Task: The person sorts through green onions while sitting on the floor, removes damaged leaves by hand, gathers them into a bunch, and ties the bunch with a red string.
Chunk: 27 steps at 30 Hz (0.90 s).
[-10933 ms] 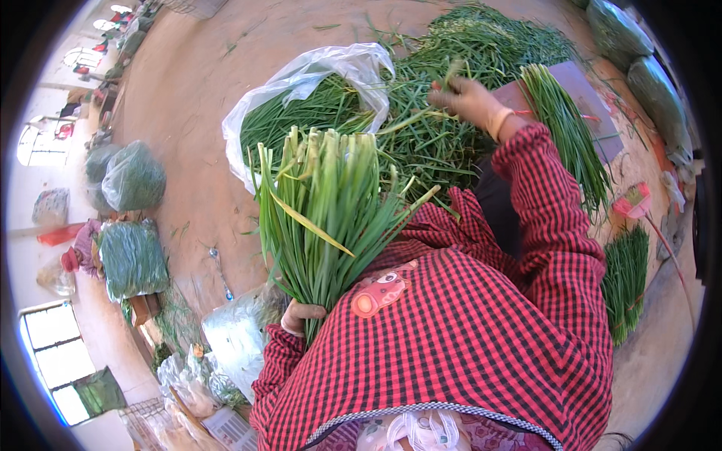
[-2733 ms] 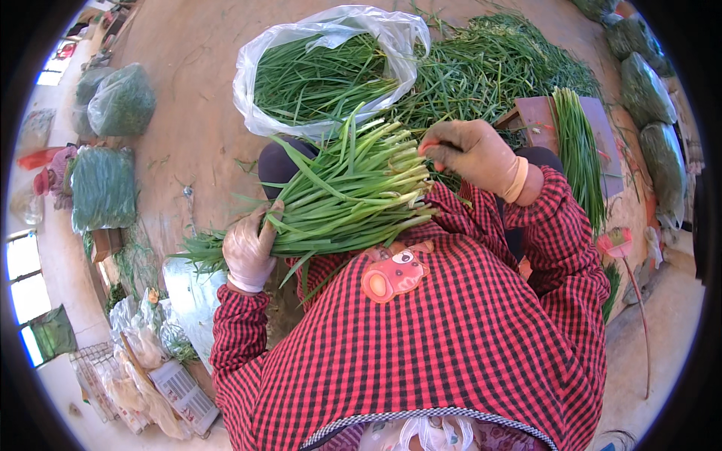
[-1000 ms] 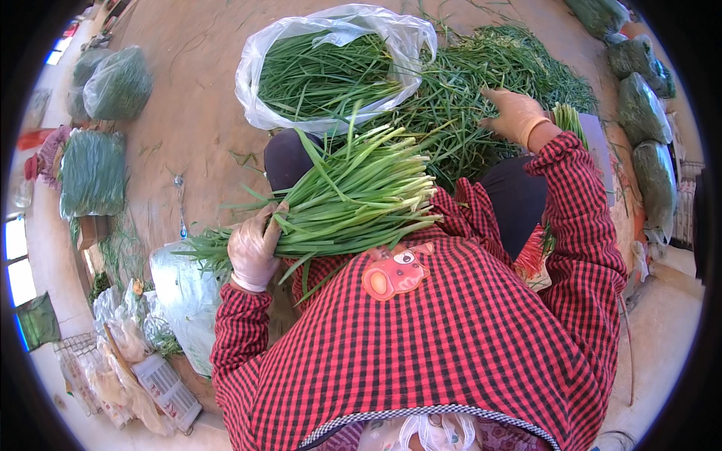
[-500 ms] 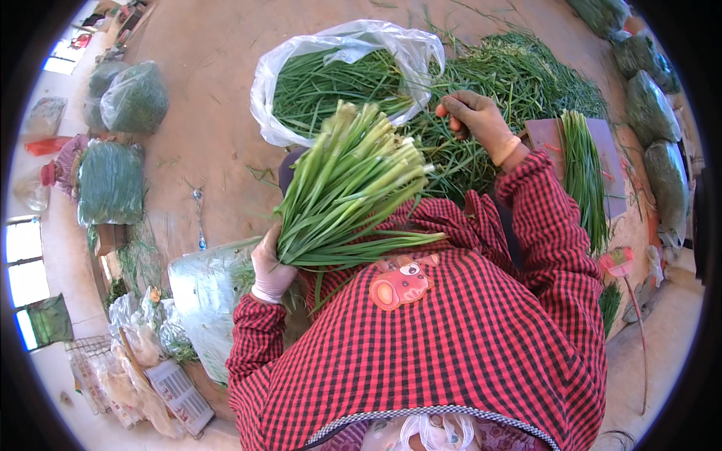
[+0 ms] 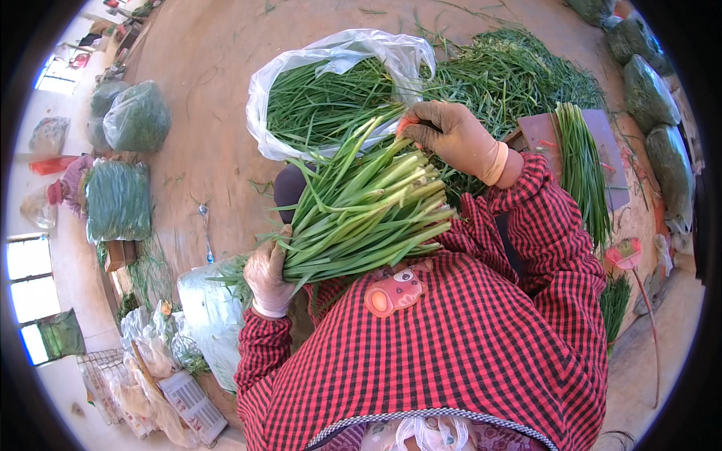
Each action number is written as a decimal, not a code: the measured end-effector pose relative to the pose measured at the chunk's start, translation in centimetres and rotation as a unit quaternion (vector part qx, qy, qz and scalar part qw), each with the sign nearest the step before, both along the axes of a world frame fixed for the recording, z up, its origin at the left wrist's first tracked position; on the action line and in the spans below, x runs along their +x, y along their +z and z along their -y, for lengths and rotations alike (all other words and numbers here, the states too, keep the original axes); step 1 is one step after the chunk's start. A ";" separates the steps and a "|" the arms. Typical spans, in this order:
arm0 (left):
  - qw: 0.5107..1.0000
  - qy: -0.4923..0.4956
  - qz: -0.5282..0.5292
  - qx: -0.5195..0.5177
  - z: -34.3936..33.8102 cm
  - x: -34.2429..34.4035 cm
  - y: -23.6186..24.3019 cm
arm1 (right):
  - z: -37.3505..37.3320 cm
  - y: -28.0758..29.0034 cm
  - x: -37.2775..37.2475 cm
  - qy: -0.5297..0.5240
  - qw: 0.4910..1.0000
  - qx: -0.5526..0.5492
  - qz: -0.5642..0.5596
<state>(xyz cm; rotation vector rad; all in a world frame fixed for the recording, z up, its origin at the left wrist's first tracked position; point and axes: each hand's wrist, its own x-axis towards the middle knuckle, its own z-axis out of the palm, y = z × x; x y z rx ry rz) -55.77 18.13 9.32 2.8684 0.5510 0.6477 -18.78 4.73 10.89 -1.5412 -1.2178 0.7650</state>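
My gloved left hand (image 5: 269,276) is wrapped round the leafy end of a thick bunch of garlic chives (image 5: 376,218), held above my lap. The pale stalk ends fan out up and to the right. At the upper edge of the bunch, my right hand (image 5: 460,141), in a soiled glove with orange fingertips, pinches a few chive stalks by their pale ends. Just beyond lies a clear plastic bag (image 5: 258,113), its mouth wide and long green chives inside. A loose heap of chives (image 5: 519,75) spreads behind my right hand.
To the right, a neat chive bundle (image 5: 580,177) lies on a purplish board (image 5: 538,135). Packed bags (image 5: 668,169) line the right side. At left stand more filled bags (image 5: 137,116) and a person (image 5: 73,184). A plastic-wrapped pack (image 5: 207,316) sits by my left arm.
My right hand has come left and down from beside the bunch and now pinches stalks at its upper edge. The bunch has tilted further right in my left hand.
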 end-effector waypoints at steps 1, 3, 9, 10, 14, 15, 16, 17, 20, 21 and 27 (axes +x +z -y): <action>1.000 -0.001 -0.014 0.011 0.1 0.1 0.2 | 0.4 -0.2 0.4 -0.043 0.995 0.040 0.079; 0.999 -0.005 -0.043 0.033 0.0 0.2 0.3 | 1.3 -0.8 1.7 -0.127 0.956 0.116 0.236; 0.998 -0.017 -0.038 0.036 -0.1 -0.7 -0.7 | 7.9 -3.4 14.2 -0.336 0.937 -0.006 0.094; 0.997 0.003 -0.068 0.042 0.0 -0.8 -0.6 | 8.2 -4.1 14.3 -0.345 0.929 -0.019 0.131; 0.999 -0.006 -0.038 0.030 0.0 0.3 -0.7 | 5.1 -0.5 3.1 -0.042 0.997 -0.012 -0.065; 0.998 -0.011 -0.040 0.040 -0.1 0.6 -0.8 | 4.6 0.5 1.1 -0.011 0.999 0.021 0.038; 0.998 -0.017 -0.045 0.050 -0.2 0.7 -0.7 | 4.1 2.1 -1.0 0.007 0.993 0.030 0.118; 0.997 -0.025 -0.050 0.059 -0.4 0.7 -0.4 | 3.4 2.5 -2.7 0.032 0.974 0.056 0.217; 0.995 -0.018 -0.086 0.042 -0.3 0.8 0.1 | 0.6 1.2 -6.5 0.127 0.943 0.026 0.306; 0.995 -0.021 -0.086 0.037 -0.2 0.8 0.3 | -0.1 0.4 -7.0 0.151 0.938 0.029 0.312; 0.995 0.007 -0.097 -0.015 -0.2 -0.4 -1.2 | -0.8 -0.7 -7.6 0.072 0.995 0.014 -0.065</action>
